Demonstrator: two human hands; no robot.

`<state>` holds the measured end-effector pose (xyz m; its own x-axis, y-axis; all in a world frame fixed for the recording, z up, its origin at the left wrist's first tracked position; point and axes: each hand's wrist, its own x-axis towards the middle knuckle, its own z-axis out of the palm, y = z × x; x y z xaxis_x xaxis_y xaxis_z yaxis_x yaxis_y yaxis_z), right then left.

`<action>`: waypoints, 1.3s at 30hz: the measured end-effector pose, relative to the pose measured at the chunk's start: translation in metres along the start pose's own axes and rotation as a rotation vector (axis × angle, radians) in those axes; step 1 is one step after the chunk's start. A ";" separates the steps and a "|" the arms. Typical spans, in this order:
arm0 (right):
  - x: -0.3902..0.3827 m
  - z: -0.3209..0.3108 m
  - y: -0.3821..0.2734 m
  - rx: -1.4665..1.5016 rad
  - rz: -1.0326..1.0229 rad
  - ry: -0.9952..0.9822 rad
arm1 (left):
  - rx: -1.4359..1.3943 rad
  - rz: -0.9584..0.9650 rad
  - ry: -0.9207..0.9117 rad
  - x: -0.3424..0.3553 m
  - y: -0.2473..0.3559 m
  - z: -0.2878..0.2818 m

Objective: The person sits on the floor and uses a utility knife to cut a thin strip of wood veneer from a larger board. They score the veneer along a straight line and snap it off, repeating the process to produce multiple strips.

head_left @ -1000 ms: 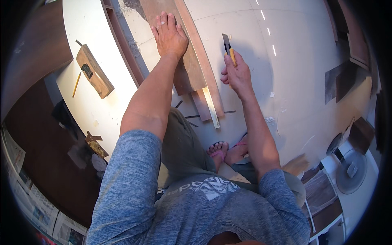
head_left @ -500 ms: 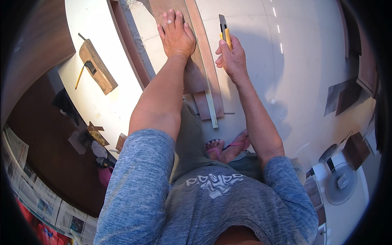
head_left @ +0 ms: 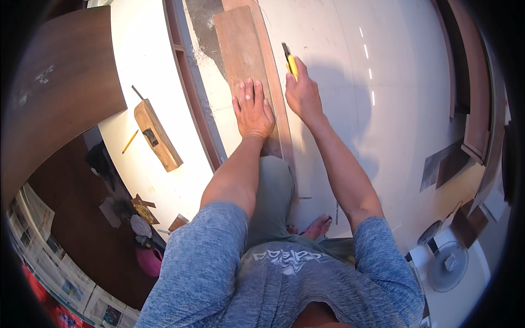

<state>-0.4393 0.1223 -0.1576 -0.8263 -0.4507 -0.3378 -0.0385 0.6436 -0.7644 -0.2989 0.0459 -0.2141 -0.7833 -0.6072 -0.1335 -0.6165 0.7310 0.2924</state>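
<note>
My left hand lies flat on a brown wooden board, fingers spread and pointing away from me. Under the board's right side runs a longer, thin reddish wood strip, its edge showing beyond the board. In my right hand, just right of that strip, is a yellow utility knife. Its dark tip points up and away, apart from the wood. My fingers wrap round the handle and partly hide it. My trousered knee covers the near end of the board.
On the white surface to the left lie a wooden hand plane and a yellow pencil. A dark brown panel rises at far left. Brown wood offcuts and a round grey fan-like object are at right.
My left hand has slid back toward me along the board. My knee has come over its near end. My right hand has drawn nearer to me with the knife, which is tilted more leftward.
</note>
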 end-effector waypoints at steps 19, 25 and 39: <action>0.132 0.050 -0.074 -0.279 -0.128 -0.014 | -0.052 0.015 -0.003 0.002 -0.002 -0.003; 0.096 0.030 -0.055 -0.224 -0.075 0.015 | -0.049 0.083 0.116 0.029 -0.009 -0.004; 0.112 0.051 -0.035 -0.139 -0.328 0.165 | -0.034 0.172 0.261 0.214 -0.018 -0.014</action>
<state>-0.5022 0.0180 -0.1969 -0.8364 -0.5479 0.0133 -0.3815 0.5646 -0.7319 -0.4540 -0.1019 -0.2345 -0.8265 -0.5376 0.1666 -0.4700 0.8221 0.3213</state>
